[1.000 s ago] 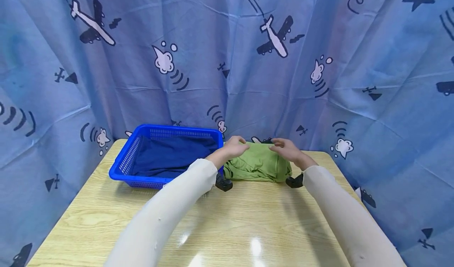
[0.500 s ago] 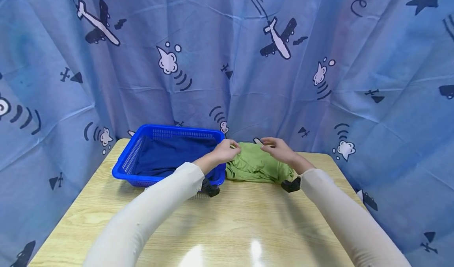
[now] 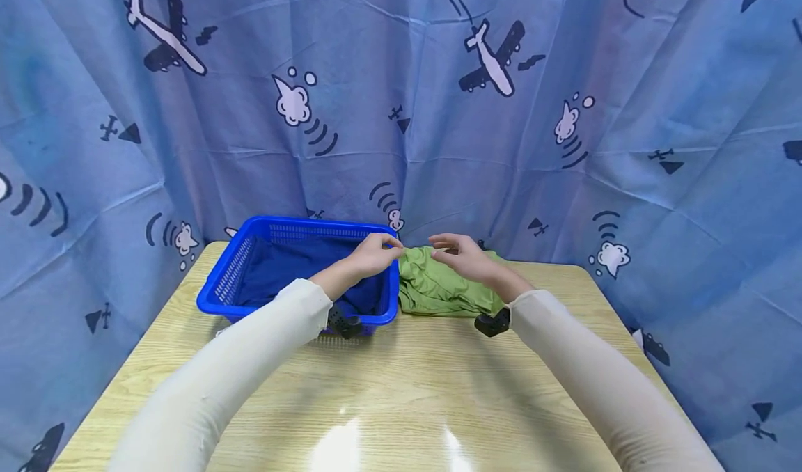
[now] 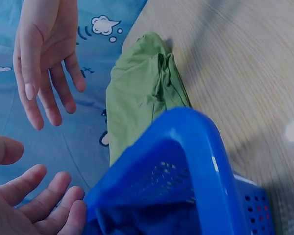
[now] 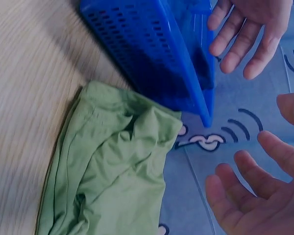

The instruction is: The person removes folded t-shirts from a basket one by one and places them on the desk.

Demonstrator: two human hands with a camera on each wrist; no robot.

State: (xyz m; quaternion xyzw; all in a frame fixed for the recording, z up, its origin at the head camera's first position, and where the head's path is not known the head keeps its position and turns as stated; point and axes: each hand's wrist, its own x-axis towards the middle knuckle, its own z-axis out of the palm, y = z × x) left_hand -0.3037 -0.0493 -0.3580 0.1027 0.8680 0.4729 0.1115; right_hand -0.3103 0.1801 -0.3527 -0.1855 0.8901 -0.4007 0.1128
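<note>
Mid-frame in the head view, your left hand (image 3: 374,255) and right hand (image 3: 465,259) hang released, fingers loose; the green cloth (image 3: 438,289) lies lengthwise left to right, left end beside the basket (image 3: 207,305).

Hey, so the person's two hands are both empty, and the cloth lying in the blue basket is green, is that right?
Not quite: the head view shows dark blue cloth in the blue basket, not green. The green cloth lies outside it, on the table. The left hand and right hand are indeed both empty.
</note>
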